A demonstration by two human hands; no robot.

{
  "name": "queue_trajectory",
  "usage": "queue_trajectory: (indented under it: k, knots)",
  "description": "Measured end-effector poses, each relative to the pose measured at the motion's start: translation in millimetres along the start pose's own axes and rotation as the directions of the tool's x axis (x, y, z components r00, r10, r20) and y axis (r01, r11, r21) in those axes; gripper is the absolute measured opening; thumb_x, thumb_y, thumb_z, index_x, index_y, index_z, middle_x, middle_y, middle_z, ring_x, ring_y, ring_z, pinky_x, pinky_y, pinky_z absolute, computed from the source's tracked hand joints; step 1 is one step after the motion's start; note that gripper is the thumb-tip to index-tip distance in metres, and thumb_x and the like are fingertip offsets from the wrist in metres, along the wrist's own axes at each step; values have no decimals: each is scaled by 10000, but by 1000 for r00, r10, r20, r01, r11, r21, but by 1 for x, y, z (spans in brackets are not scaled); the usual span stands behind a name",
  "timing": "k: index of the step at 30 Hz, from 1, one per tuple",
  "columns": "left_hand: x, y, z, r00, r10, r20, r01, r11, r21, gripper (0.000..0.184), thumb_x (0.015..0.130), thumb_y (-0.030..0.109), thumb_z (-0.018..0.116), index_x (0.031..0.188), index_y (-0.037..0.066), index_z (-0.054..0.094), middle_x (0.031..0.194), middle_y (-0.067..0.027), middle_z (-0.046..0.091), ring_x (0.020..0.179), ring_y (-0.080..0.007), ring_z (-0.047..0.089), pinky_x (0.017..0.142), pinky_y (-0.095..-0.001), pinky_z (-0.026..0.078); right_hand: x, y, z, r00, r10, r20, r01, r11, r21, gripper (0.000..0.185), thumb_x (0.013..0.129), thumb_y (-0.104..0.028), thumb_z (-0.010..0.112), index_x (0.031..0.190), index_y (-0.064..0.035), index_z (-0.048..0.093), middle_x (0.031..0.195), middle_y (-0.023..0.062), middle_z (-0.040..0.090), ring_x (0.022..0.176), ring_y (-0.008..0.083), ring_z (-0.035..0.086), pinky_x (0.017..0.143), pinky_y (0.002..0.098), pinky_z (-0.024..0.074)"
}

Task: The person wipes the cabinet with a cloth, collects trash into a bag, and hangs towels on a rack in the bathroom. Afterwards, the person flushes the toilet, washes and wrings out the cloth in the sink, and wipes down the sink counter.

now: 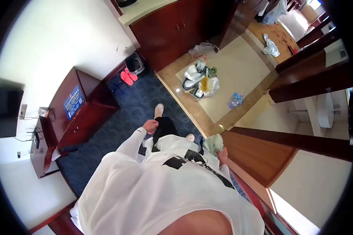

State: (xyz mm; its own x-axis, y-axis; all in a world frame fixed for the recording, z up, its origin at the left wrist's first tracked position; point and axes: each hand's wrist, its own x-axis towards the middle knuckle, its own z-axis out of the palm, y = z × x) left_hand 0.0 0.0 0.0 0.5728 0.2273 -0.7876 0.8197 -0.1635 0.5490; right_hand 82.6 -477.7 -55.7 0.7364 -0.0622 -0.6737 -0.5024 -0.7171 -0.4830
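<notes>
My right hand point(222, 156) is closed on a pale green cloth point(213, 144), which hangs beside my white shirt point(153, 180). On the other side, my left hand point(150, 126) is held low, near my black trouser leg point(165, 127). Its fingers are curled together, and I cannot make out whether anything is in them. Below my hands, a light-coloured shoe point(159, 111) stands on the dark blue patterned carpet point(135, 107).
Dishes and bags point(202, 80) and a bottle pack point(236, 100) lie on the tiles ahead. Pink slippers point(129, 76) lie beside a bin point(134, 63). A dark red cabinet point(80, 103) stands left; a wooden door point(259, 152) is right.
</notes>
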Motion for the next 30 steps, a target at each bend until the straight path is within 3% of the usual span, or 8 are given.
queue_trajectory:
  k: [2, 7, 10, 14, 19, 22, 24, 30]
  knots:
    - [-3, 38, -33, 997, 15, -71, -14, 1000, 24, 296, 777, 215, 542, 1021, 70, 625, 792, -84, 660, 714, -198, 633, 681, -300, 498, -30, -28, -1, 954, -55, -293, 110, 979, 173, 488, 654, -108, 608, 1125, -33, 506, 1069, 179, 578, 959, 258, 570, 831, 353, 438]
    - [45, 176, -167, 831, 521, -194, -461, 840, 285, 234, 823, 142, 509, 1007, 40, 613, 906, -124, 635, 858, -210, 607, 768, -307, 463, -19, -89, 40, 939, 212, -270, 72, 648, 758, 596, 669, 27, 496, 1231, -128, 379, 1095, 119, 485, 950, 234, 529, 782, 367, 483]
    - [58, 270, -239, 444, 866, -231, -752, 500, 430, 174, 813, 84, 528, 956, 42, 618, 892, -123, 612, 826, -248, 587, 730, -319, 458, 2, -100, 77, 950, 218, -222, 122, 397, 910, 632, 660, 18, 455, 1258, -173, 387, 1077, 109, 522, 886, 271, 576, 703, 402, 517]
    - [76, 392, -319, 82, 995, -64, -730, 104, 676, 171, 790, 66, 550, 954, 45, 596, 992, -136, 584, 949, -320, 523, 847, -377, 410, 29, -208, 102, 943, 275, -185, 125, 223, 967, 603, 665, 6, 433, 1250, -141, 411, 1114, 120, 520, 944, 294, 564, 751, 439, 515]
    - [157, 474, -382, 82, 981, 176, -483, -115, 868, 438, 816, 210, 555, 1174, -21, 455, 1202, -187, 453, 1104, -397, 401, 926, -435, 345, 54, -379, 111, 974, 197, -108, 126, -81, 989, 565, 696, -26, 453, 1252, -110, 402, 1158, 107, 509, 1036, 294, 532, 781, 452, 501]
    - [182, 491, -398, 267, 938, 222, -378, -110, 919, 649, 811, 307, 572, 1304, -15, 301, 1362, -193, 267, 1227, -452, 228, 1028, -481, 204, 37, -471, 81, 990, 122, -65, 85, -163, 983, 523, 737, -77, 496, 1250, -125, 404, 1177, 82, 503, 1081, 286, 504, 841, 483, 461]
    - [193, 482, -402, 273, 928, 255, -413, -126, 902, 640, 812, 293, 574, 1308, -7, 303, 1357, -194, 275, 1226, -449, 236, 1026, -480, 210, 22, -509, 64, 937, -151, -316, 255, -322, 912, 484, 806, -190, 535, 1269, -159, 397, 1215, 77, 479, 1117, 283, 477, 893, 500, 416]
    - [188, 485, -400, 211, 950, 230, -413, -126, 902, 552, 807, 229, 584, 1272, 31, 360, 1341, -192, 303, 1220, -439, 263, 1011, -488, 241, 109, -572, 76, 897, -401, -185, -61, -527, 848, 538, 854, -350, 521, 1295, -82, 369, 1253, 87, 477, 1105, 245, 496, 916, 394, 426]
